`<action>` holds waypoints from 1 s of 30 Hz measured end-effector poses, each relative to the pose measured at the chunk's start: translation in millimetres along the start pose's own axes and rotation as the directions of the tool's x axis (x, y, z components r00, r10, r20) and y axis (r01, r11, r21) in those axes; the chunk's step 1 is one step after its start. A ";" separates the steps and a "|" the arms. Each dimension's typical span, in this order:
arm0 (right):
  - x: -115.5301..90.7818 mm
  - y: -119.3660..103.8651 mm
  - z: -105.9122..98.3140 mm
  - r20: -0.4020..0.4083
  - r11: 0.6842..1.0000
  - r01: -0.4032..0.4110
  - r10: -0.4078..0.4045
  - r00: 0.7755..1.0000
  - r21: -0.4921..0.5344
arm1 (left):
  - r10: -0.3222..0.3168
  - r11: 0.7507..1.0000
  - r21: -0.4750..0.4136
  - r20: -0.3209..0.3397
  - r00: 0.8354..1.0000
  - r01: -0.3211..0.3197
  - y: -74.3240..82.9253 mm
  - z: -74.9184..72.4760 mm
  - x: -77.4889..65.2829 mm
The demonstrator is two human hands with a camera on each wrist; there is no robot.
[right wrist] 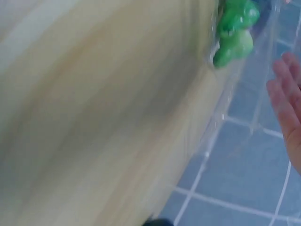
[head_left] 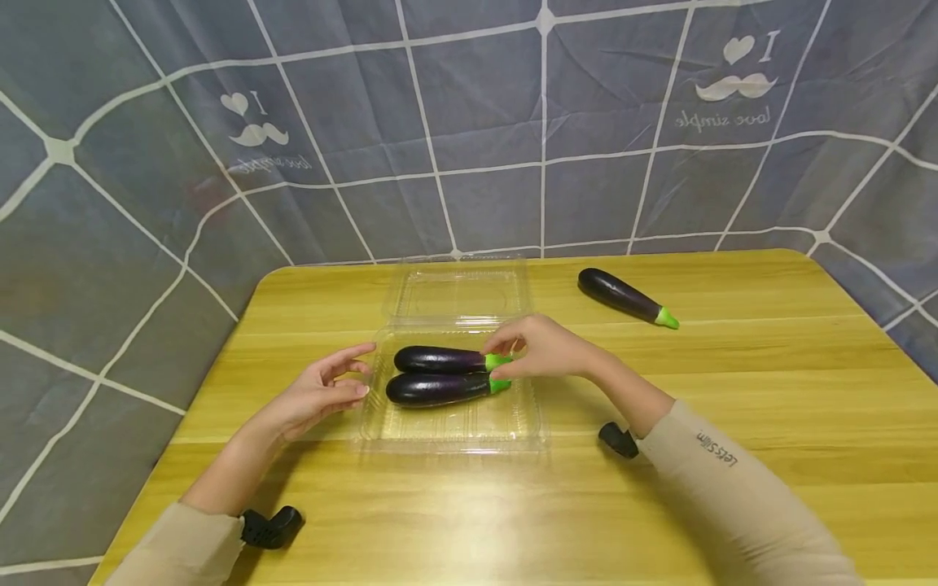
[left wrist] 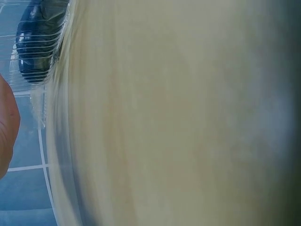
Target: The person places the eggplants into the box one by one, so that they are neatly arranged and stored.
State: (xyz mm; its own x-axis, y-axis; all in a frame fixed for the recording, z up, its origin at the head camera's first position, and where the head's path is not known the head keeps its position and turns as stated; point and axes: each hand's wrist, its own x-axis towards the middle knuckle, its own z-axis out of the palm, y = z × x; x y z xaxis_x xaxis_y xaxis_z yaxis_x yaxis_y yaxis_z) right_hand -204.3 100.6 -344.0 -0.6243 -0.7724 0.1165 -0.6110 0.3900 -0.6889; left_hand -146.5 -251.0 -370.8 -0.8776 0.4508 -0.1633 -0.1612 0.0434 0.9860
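Two dark purple eggplants lie side by side in a clear plastic clamshell box, the back eggplant [head_left: 440,359] and the front eggplant [head_left: 438,390], green stems to the right. My right hand [head_left: 545,348] is over the stem end, fingers relaxed, thumb and forefinger apart around the stems. In the right wrist view its fingers [right wrist: 284,89] look straight, a little away from the green stems [right wrist: 233,35]. At the box's left wall, my left hand [head_left: 315,396] has loosely bent fingers, fingertips right at the rim. The box base [head_left: 462,435] faces me.
The box's lid [head_left: 458,293] lies folded back behind it. A third eggplant [head_left: 619,295] rests at the back right of the wooden table [head_left: 733,391]. Behind the table hangs a grey checked curtain [head_left: 484,130].
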 end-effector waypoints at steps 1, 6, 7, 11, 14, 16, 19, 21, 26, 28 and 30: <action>-2.7 0.5 -3.9 -0.007 1.000 0.005 -0.005 1.000 0.010 | 0.001 1.000 0.000 0.000 1.000 -0.001 0.3 -0.2 0.7; -18.5 4.9 -23.0 -0.083 0.999 -0.020 0.023 0.996 0.029 | 0.003 1.000 0.007 -0.002 1.000 -0.003 1.5 -1.1 2.2; -21.8 6.9 -26.4 -0.101 0.999 -0.029 0.032 0.994 0.031 | 0.003 1.000 0.009 -0.003 1.000 -0.003 1.6 -1.3 2.1; -35.8 16.6 -38.8 -0.171 0.997 -0.079 0.078 0.982 0.006 | -0.002 1.000 0.003 -0.007 1.000 0.002 1.6 -1.0 1.1; -46.3 26.0 -45.4 -0.204 0.993 -0.118 0.108 0.973 -0.033 | -0.006 1.000 -0.005 -0.010 1.000 0.006 1.5 -0.2 0.3; -53.4 32.1 -49.0 -0.223 0.988 -0.143 0.125 0.967 -0.063 | -0.008 1.000 -0.007 -0.011 1.000 0.008 1.4 0.3 0.0; -63.9 40.1 -53.9 -0.251 0.982 -0.169 0.144 0.957 -0.082 | -0.009 1.000 -0.008 -0.010 1.000 0.009 1.5 0.8 -0.2; -70.3 43.8 -57.9 -0.267 0.978 -0.189 0.160 0.950 -0.084 | -0.010 1.000 -0.006 -0.009 1.000 0.010 1.7 0.9 0.0; -86.0 50.8 -68.9 -0.300 0.964 -0.258 0.227 0.927 -0.065 | -0.020 1.000 0.004 -0.015 1.000 0.020 2.2 1.1 0.8; -92.1 53.1 -72.8 -0.315 0.957 -0.284 0.252 0.915 -0.059 | -0.022 1.000 0.007 -0.018 1.000 0.022 2.1 1.0 1.0; -98.0 55.2 -76.5 -0.332 0.951 -0.304 0.268 0.904 -0.061 | -0.021 1.000 0.008 -0.018 1.000 0.021 1.6 0.6 1.2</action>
State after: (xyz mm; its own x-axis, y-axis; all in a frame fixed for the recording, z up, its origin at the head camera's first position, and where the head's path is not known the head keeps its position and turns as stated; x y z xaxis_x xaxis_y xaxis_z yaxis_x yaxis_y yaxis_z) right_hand -214.1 236.2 -338.8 -0.8901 -0.4273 0.1586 -0.4206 0.6362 -0.6468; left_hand -147.5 -249.8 -369.4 -0.8822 0.4333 -0.1842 -0.1759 0.0597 0.9826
